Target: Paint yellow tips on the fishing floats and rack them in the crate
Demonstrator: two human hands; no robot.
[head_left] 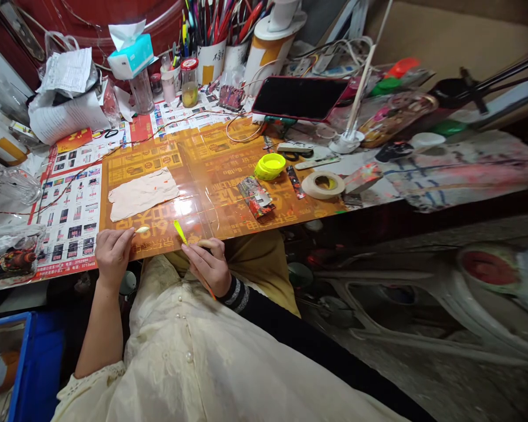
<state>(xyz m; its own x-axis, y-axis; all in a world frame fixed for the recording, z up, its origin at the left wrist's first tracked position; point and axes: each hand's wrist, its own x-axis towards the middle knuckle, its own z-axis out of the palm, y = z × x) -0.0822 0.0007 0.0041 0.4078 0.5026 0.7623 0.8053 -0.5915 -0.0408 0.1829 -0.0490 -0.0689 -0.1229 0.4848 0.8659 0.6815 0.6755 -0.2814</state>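
At the table's front edge, my left hand [113, 252] is closed, its fingertips pinching a small pale oval piece [142, 230] that points right. My right hand [211, 266] is closed around a thin paintbrush [180, 231]. Bright yellow paint covers the brush's tip, which is tilted up and left, a short way from the oval piece. Behind both hands lies a crumpled white cloth or paper sheet [144, 193]. An open jar of bright yellow paint [270, 167] stands farther right, beside a paint-smeared small block [256, 197].
A roll of masking tape [310, 186] lies at the table's right front. Behind it, a phone [299, 98] leans. Cups of brushes [212, 61], a tissue box [131, 57] and a lidded glass jar [189, 85] line the back. A glass mug [11, 181] is far left.
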